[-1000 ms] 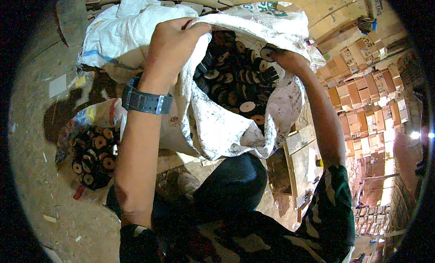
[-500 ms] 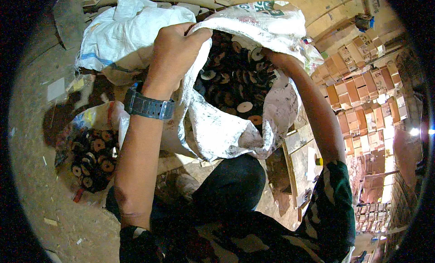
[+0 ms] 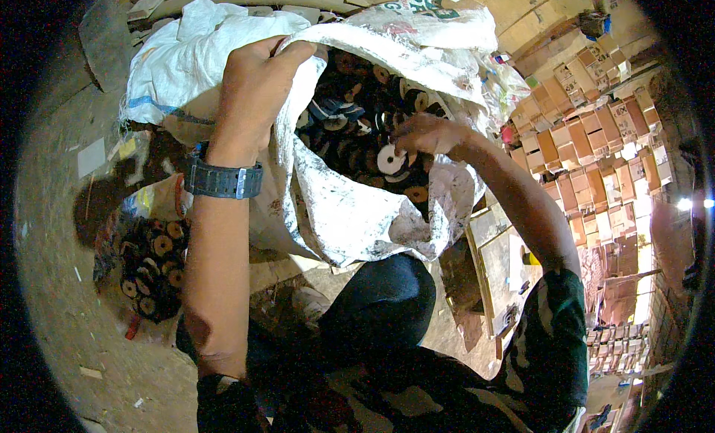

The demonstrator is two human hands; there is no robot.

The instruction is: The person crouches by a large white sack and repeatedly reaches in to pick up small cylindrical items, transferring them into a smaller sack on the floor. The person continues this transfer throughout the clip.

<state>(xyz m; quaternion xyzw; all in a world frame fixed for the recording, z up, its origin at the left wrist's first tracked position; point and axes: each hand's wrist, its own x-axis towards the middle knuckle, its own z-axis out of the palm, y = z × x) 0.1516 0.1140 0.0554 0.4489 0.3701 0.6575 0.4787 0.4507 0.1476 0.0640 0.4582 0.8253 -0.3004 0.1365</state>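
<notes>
A white woven sack (image 3: 346, 228), smudged black around its mouth, stands open before me, holding many dark and tan discs (image 3: 335, 153) with centre holes. My left hand (image 3: 257, 83) is closed on the sack's left rim, its thumb over the folded edge. Inside the mouth, on the right, my right hand (image 3: 432, 137) has curled fingers against the edge of a pale round disc (image 3: 391, 160) with a hole in its middle. The fingertips are partly in shadow, but they seem to pinch that disc.
Another white sack (image 3: 175, 68) lies behind to the left. Beside my left forearm sits a clear plastic bag (image 3: 153, 261) of similar discs. Stacked cardboard boxes (image 3: 588, 138) fill the right side. My bent knee (image 3: 383, 295) is just below the sack.
My right hand has come up out of the sack's right side, where it was hidden, to the pale disc, which now tilts toward me. My left hand, still gripping the rim, has shifted left.
</notes>
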